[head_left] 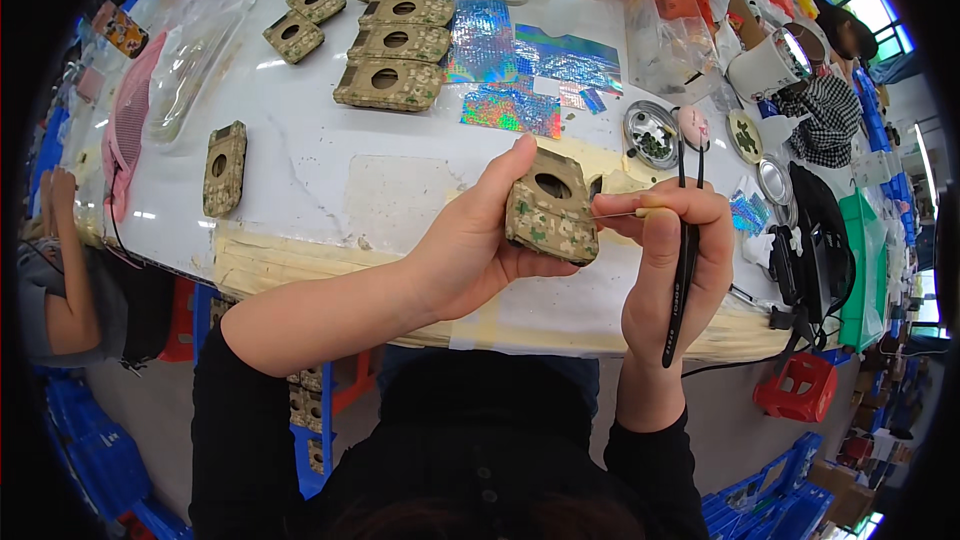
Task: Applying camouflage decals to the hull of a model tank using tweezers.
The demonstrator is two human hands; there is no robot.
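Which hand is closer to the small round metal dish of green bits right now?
Right. The right hand, holding black tweezers, sits just below the metal dish. The left hand, gripping a camouflage block, is farther off to the dish's lower left.

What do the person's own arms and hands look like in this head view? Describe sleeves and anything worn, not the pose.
Both arms enter from the lower edge in black sleeves. The left sleeve is pushed up toward the elbow, leaving the forearm bare; the right sleeve ends at the wrist. The left hand and right hand are bare: no gloves, rings, watch or bracelet show.
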